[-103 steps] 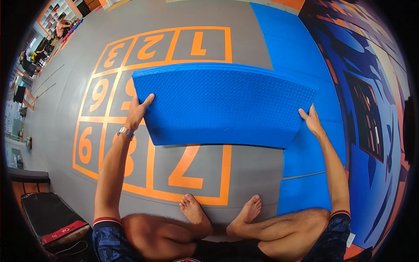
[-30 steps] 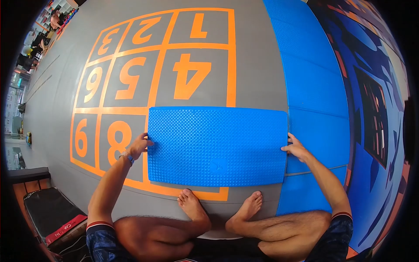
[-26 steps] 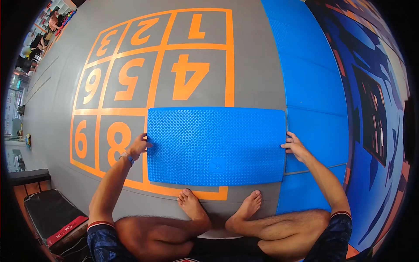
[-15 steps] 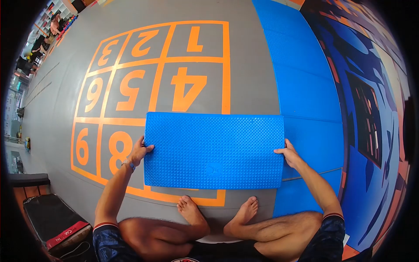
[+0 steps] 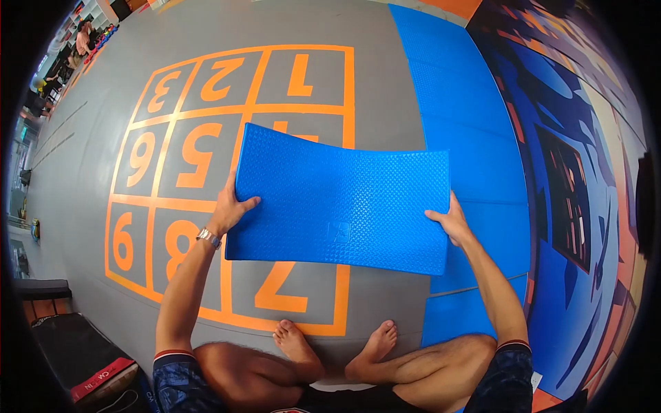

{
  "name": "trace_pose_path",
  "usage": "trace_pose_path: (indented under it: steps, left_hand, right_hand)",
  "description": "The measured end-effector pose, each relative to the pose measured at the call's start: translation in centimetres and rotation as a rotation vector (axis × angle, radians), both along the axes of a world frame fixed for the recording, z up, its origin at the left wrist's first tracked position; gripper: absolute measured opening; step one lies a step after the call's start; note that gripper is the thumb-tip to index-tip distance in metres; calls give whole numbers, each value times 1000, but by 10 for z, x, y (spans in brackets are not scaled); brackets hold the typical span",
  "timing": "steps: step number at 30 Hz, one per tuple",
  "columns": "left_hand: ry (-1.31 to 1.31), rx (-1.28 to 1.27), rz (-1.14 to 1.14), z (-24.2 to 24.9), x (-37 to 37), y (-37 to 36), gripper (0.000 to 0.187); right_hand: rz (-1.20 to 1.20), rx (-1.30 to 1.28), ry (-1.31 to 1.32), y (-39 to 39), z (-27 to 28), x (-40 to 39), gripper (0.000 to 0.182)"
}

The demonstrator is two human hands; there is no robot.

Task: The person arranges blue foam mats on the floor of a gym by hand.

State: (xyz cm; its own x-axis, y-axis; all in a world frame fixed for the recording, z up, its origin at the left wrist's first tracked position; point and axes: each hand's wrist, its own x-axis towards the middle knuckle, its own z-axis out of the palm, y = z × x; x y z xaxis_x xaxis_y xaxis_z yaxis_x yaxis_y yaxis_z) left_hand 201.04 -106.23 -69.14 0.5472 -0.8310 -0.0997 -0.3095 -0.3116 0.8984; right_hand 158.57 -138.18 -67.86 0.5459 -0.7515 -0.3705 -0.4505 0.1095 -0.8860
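A blue textured foam mat (image 5: 344, 199) is held up in front of me, bowed so that its middle dips and its ends curve upward. My left hand (image 5: 233, 206) grips its left edge, thumb on the top face and fingers mostly hidden behind. On the opposite edge, my right hand (image 5: 451, 221) holds on the same way, thumb over the surface. A small embossed logo shows near the mat's lower middle. Part of the number 4 on the floor is covered by the mat.
Orange numbered squares (image 5: 196, 155) mark the grey floor. Joined blue floor mats (image 5: 475, 151) run along a painted wall (image 5: 571, 172) on the right. A black padded item (image 5: 72, 351) lies at lower left. People (image 5: 41, 100) are far off at upper left.
The mat has risen off the floor and away from my feet, going from flat to bowed, its left end higher. Number 7 beneath it now shows. Both hands kept their grip.
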Motion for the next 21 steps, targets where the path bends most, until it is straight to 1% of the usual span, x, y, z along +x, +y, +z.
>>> trace_pose_path:
  steps: [4, 7, 9, 12, 16, 18, 19, 21]
  left_hand:
    - [-97, -44, 8, 19, 1, -24, 78]
    - [-92, -98, 36, 29, 1, -38, 78]
    - [-59, -161, 41, 45, 5, -49, 78]
    - [11, -142, 40, 88, 3, -58, 77]
    - [-52, -146, 14, 153, -6, -74, 78]
    - [-68, -137, 1, 178, -18, -76, 78]
    - [-122, -166, -14, 189, -24, -77, 79]
    - [-91, -165, -2, 213, -39, -74, 80]
  right_hand:
    - [47, -272, 54, -15, 7, 16, 86]
    - [54, -427, -1, -27, 24, 18, 85]
    - [5, -399, -15, -36, 48, 12, 84]
    - [-63, -360, -73, -46, 86, -4, 83]
    - [-123, -391, -156, -54, 142, -24, 81]
    - [-179, -339, -152, -52, 168, -32, 80]
    - [-209, -302, -144, -46, 180, -36, 80]
    - [-200, -308, -205, -35, 196, -51, 79]
